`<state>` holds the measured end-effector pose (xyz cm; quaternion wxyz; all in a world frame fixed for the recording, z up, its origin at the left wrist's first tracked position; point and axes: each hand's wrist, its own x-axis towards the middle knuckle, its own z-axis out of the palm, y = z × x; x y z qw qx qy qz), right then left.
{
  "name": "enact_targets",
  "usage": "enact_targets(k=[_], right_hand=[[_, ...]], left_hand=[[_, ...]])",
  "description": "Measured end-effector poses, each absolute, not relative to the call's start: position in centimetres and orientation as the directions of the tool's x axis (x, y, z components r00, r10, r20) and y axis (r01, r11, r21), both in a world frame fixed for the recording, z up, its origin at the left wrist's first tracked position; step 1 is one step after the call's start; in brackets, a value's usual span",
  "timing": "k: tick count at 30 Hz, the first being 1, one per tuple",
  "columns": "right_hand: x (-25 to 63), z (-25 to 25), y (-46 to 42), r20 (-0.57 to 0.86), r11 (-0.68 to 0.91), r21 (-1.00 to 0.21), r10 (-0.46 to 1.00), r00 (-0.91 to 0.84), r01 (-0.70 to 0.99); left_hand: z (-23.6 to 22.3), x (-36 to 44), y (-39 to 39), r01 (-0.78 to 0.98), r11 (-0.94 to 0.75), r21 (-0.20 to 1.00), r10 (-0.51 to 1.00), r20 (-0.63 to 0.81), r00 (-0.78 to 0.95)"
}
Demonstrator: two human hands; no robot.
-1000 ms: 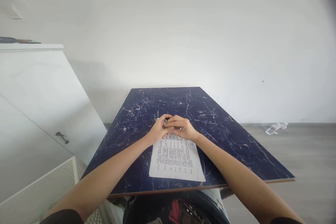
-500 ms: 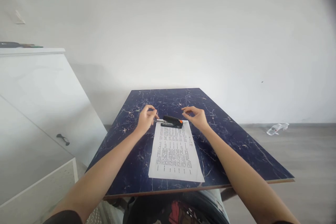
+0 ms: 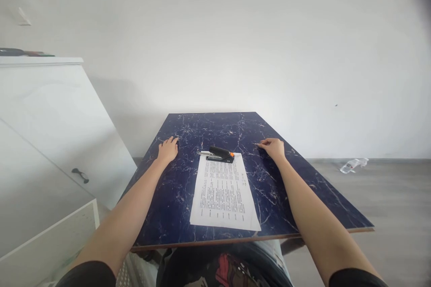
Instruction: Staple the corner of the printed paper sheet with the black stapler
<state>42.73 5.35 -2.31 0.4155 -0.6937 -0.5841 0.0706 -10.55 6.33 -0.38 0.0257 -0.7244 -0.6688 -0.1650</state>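
A printed sheet of paper (image 3: 224, 195) lies on the dark blue marbled table (image 3: 215, 130). Across its far edge rests a black stapler (image 3: 220, 153) with an orange piece at its right end; a metal part sticks out on the left. My left hand (image 3: 168, 149) rests on the tabletop left of the stapler, fingers spread and nothing in them. To the right of the paper, my right hand (image 3: 273, 147) is pinched close to the tabletop. Whatever is between its fingertips is too small to make out. Neither hand touches the stapler or paper.
A white cabinet (image 3: 60, 112) with a dark handle stands at the left, with some items on its top. On the floor to the right lies a clear plastic object (image 3: 353, 165). A pale wall (image 3: 215, 45) rises behind the table.
Both hands have moved apart from beside the stapler, the left one leftward and the right one rightward. My left fingers have spread onto the table. The stapler and paper stay put.
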Motion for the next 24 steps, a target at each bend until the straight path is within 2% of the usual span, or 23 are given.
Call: enact_targets(k=[4, 11, 17, 19, 24], right_hand=[[42.6, -2.4, 5.6, 0.393, 0.033, -0.631, 0.875, 0.283, 0.775], [42.2, -2.7, 5.7, 0.450, 0.106, -0.382, 0.889, 0.085, 0.918], [42.1, -3.0, 5.7, 0.407, 0.074, -0.358, 0.910, 0.084, 0.931], [42.1, -2.8, 5.6, 0.444, 0.093, -0.362, 0.892, 0.084, 0.927], [42.0, -2.2, 5.3, 0.507, 0.137, -0.427, 0.855, 0.111, 0.894]], left_hand=[[-0.2, -10.5, 6.3, 0.973, -0.121, 0.194, 0.958, 0.280, 0.064], [0.6, -10.0, 5.7, 0.969, -0.167, 0.182, 0.931, 0.353, 0.094], [0.6, -10.0, 5.8, 0.955, -0.197, 0.223, 0.918, 0.383, 0.100], [0.6, -10.0, 5.9, 0.932, -0.231, 0.280, 0.910, 0.402, 0.105], [0.9, -8.9, 5.4, 0.762, -0.357, 0.540, 0.865, 0.499, 0.051]])
